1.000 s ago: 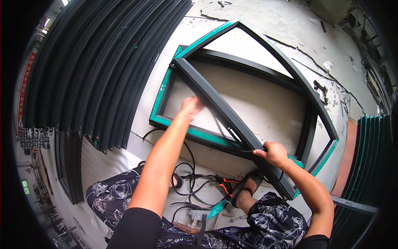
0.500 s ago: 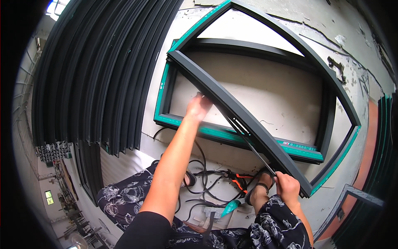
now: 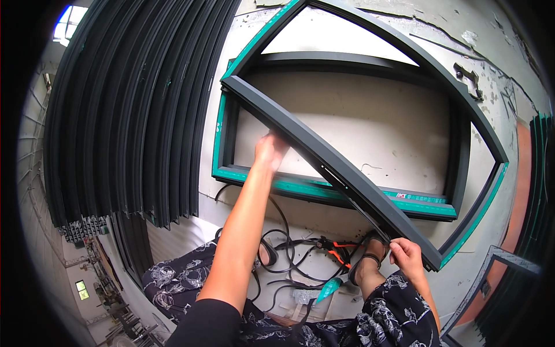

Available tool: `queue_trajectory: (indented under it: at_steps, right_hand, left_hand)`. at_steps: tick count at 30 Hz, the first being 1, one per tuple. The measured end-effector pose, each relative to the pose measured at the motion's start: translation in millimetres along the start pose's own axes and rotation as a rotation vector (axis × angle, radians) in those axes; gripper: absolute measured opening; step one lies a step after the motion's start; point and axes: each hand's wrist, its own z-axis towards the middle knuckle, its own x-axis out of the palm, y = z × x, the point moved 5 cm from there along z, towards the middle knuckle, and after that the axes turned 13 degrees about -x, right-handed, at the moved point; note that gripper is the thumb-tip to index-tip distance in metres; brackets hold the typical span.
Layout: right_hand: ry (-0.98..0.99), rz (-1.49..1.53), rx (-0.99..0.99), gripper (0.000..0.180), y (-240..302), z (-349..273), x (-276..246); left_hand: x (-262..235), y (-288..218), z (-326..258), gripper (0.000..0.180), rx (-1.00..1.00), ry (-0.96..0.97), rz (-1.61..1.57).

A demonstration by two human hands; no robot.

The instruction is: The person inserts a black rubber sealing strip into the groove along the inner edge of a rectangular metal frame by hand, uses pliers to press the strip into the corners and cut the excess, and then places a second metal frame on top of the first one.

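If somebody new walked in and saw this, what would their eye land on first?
Probably the green-edged dark frame lying askew over a second dark frame in the middle, with the left hand and right hand at its slanting near bar. The bank of long dark profiles filling the upper left is hard to miss too. Lower centre, an orange-handled tool stands out among tangled black strips.
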Motion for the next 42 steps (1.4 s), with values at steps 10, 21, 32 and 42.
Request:
queue_trajectory:
  at_steps: [10,21,32,42]
  right_hand:
    - [-0.150,-0.184,-0.138,0.018,11.2,0.4,-2.7]
    - [-0.317,-0.835,-0.664,0.029,58.6,-10.1,-6.1]
    - [-0.235,-0.778,-0.644,0.030,51.2,-6.9,-13.0]
    - [-0.222,-0.773,-0.649,0.031,44.5,-5.1,-9.9]
  left_hand:
    - [3.3,-0.3,-5.9,0.018,0.112,-0.171,0.294]
    - [7.9,13.5,-20.7,0.026,0.011,-0.102,0.281]
    - [18.1,41.4,-38.3,0.017,-0.121,0.070,0.261]
    - [21.5,55.7,-45.2,0.017,0.013,-0.061,0.387]
